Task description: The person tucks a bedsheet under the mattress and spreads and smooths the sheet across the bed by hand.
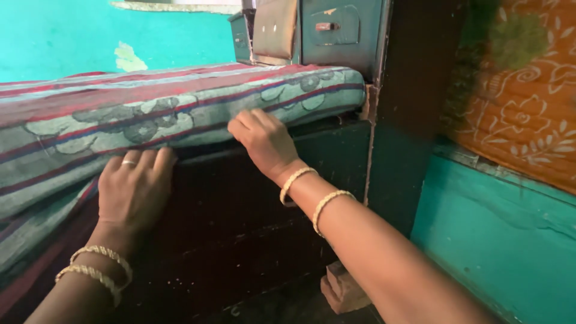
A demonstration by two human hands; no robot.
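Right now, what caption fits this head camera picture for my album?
Both hands, left and right, press along the edge of a striped sheet above a dark bed frame.

Striped, flower-patterned bedsheet [180, 111] over mattress edge

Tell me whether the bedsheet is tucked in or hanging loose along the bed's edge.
Partly tucked. By the right hand the bedsheet wraps tight under the mattress; left of the left hand it hangs loose.

Turquoise walls [54, 36], possibly metal cabinet [336, 30] behind.
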